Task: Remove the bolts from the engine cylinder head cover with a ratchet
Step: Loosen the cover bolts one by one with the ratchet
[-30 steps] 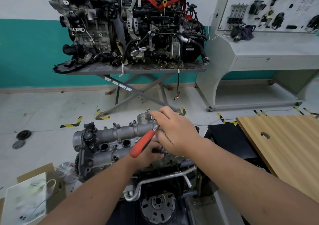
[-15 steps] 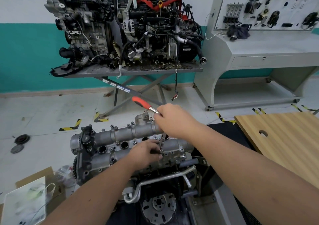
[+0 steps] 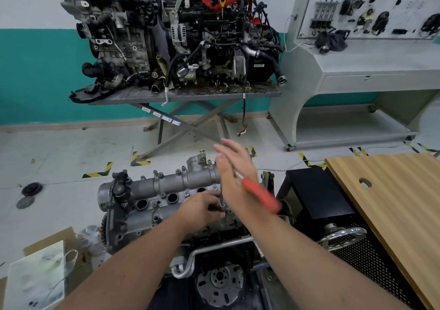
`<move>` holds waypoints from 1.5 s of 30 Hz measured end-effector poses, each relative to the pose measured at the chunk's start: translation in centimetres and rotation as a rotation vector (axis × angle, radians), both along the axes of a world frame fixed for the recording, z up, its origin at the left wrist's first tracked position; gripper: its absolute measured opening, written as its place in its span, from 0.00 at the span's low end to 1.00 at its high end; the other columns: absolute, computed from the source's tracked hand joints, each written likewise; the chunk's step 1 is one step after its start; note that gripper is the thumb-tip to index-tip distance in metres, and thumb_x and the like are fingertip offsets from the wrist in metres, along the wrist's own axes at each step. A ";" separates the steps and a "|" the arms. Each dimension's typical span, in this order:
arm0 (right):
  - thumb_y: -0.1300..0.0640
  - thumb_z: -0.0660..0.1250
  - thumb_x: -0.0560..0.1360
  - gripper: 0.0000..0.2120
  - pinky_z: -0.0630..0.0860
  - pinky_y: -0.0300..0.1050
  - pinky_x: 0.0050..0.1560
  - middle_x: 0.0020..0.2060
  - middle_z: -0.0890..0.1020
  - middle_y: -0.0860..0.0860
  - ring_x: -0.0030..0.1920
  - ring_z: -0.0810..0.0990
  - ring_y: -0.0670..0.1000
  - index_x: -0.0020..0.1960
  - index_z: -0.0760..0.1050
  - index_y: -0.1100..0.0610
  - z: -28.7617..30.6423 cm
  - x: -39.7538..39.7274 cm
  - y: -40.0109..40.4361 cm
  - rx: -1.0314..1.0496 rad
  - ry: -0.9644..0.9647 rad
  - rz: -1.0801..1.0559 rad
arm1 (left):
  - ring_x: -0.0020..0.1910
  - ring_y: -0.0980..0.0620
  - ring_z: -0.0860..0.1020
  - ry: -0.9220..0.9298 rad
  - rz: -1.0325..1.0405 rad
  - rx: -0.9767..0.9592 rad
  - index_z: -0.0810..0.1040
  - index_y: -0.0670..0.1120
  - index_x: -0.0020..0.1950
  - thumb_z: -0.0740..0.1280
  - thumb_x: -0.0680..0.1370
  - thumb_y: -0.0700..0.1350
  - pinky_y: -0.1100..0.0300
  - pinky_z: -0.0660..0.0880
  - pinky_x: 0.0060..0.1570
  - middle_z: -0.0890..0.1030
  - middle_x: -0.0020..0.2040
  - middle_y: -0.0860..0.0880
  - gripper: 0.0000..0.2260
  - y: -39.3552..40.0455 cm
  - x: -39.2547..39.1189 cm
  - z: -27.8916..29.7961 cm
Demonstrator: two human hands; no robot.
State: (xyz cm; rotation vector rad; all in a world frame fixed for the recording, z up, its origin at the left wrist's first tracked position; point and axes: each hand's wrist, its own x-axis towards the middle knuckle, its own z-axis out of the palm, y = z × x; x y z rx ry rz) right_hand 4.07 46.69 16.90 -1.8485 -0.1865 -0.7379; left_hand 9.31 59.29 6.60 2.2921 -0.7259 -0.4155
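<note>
the ratchet (image 3: 258, 196) stands on a bolt near the middle of the grey cylinder head cover (image 3: 166, 186). its thin metal bar (image 3: 222, 199) goes straight down to the bolt. a moment ago the red handle pointed up and to the left; now it has swung round and points down to the right, all blurry. so i think the bolt is spinning loose.

the right hand (image 3: 234, 174) has straight fingers spread apart, flicking the tool round. the left hand (image 3: 202, 208) pinches the bar low down to steady it. the cover's long side runs left to right, tipped up at the right.

behind stand two big engines (image 3: 171, 33) on a metal table (image 3: 181, 94).
</note>
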 end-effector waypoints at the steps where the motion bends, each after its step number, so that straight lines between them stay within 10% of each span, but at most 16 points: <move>1: 0.61 0.66 0.79 0.12 0.75 0.43 0.60 0.63 0.80 0.51 0.61 0.77 0.52 0.61 0.81 0.58 -0.5 0.3 -0.1 -0.237 -0.133 -0.025 | 0.56 0.50 0.80 -0.024 0.004 -0.024 0.84 0.52 0.44 0.74 0.76 0.46 0.53 0.75 0.61 0.80 0.52 0.58 0.01 0.1 -0.4 0.1; 5: 0.72 0.66 0.69 0.17 0.78 0.53 0.47 0.50 0.84 0.55 0.49 0.81 0.60 0.54 0.84 0.62 -0.4 1.1 -0.3 -0.731 -0.324 -0.092 | 0.48 0.66 0.80 -0.044 0.038 -0.147 0.81 0.48 0.60 0.68 0.80 0.49 0.66 0.76 0.50 0.81 0.45 0.65 0.10 0.6 -0.9 -0.2; 8: 0.63 0.61 0.70 0.16 0.73 0.50 0.38 0.44 0.82 0.55 0.40 0.78 0.58 0.55 0.82 0.60 0.9 1.3 -1.2 -0.937 -0.242 -0.120 | 0.44 0.72 0.73 -0.008 -0.043 -0.001 0.83 0.41 0.52 0.76 0.74 0.43 0.72 0.67 0.46 0.74 0.47 0.66 0.09 0.3 -0.3 0.0; 15: 0.45 0.51 0.80 0.26 0.65 0.46 0.44 0.55 0.76 0.51 0.49 0.75 0.53 0.72 0.68 0.56 2.6 0.7 -2.9 -1.089 0.067 0.143 | 0.40 0.63 0.74 0.014 -0.005 0.004 0.81 0.43 0.47 0.75 0.74 0.43 0.75 0.66 0.39 0.77 0.42 0.67 0.06 0.1 0.0 0.0; 20: 0.45 0.50 0.83 0.17 0.73 0.49 0.39 0.48 0.77 0.48 0.43 0.76 0.52 0.61 0.74 0.50 4.2 1.0 -2.2 -1.038 0.212 0.081 | 0.51 0.57 0.75 -0.009 0.009 0.043 0.83 0.49 0.46 0.75 0.74 0.46 0.61 0.72 0.57 0.75 0.53 0.66 0.04 0.1 0.0 0.0; 23: 0.50 0.57 0.83 0.14 0.76 0.47 0.38 0.36 0.82 0.49 0.38 0.81 0.52 0.43 0.76 0.52 5.4 1.6 -1.9 -0.559 0.573 0.154 | 0.61 0.55 0.76 0.020 0.012 0.036 0.83 0.49 0.46 0.75 0.74 0.46 0.56 0.70 0.65 0.74 0.68 0.60 0.03 0.0 0.1 -0.2; 26: 0.61 0.62 0.81 0.11 0.83 0.49 0.49 0.32 0.83 0.55 0.36 0.84 0.53 0.41 0.76 0.60 5.4 1.3 -1.6 0.482 0.852 0.416 | 0.64 0.55 0.75 0.003 0.001 0.053 0.85 0.48 0.50 0.74 0.75 0.47 0.55 0.69 0.67 0.73 0.70 0.57 0.06 -0.1 0.1 -0.1; 31: 0.61 0.65 0.78 0.11 0.77 0.44 0.39 0.38 0.83 0.53 0.41 0.84 0.50 0.37 0.76 0.56 2.8 0.9 -1.4 1.192 0.635 0.412 | 0.65 0.54 0.74 -0.013 0.004 0.072 0.85 0.48 0.52 0.74 0.75 0.48 0.55 0.69 0.67 0.73 0.71 0.57 0.08 -0.2 0.1 0.1; 36: 0.45 0.60 0.81 0.10 0.75 0.35 0.57 0.61 0.77 0.37 0.60 0.76 0.38 0.57 0.79 0.38 0.0 -0.1 -0.5 0.232 0.289 0.124 | 0.60 0.52 0.77 0.016 0.005 0.038 0.85 0.44 0.51 0.74 0.75 0.46 0.55 0.72 0.64 0.77 0.64 0.56 0.07 -0.1 -0.2 0.5; 39: 0.56 0.65 0.80 0.12 0.74 0.48 0.64 0.66 0.77 0.53 0.64 0.76 0.52 0.61 0.81 0.56 -1.3 0.5 -0.3 -0.344 -0.175 0.021 | 0.55 0.50 0.79 -0.019 0.009 0.008 0.84 0.44 0.51 0.74 0.75 0.41 0.57 0.74 0.59 0.80 0.53 0.57 0.06 0.0 -0.7 1.1; 45: 0.66 0.68 0.77 0.07 0.78 0.59 0.47 0.51 0.83 0.56 0.51 0.81 0.60 0.53 0.83 0.63 -0.6 1.4 -1.6 -0.642 -0.254 0.025 | 0.56 0.53 0.79 -0.024 -0.030 0.004 0.82 0.48 0.53 0.74 0.75 0.40 0.52 0.75 0.60 0.77 0.53 0.63 0.08 0.0 -0.6 1.4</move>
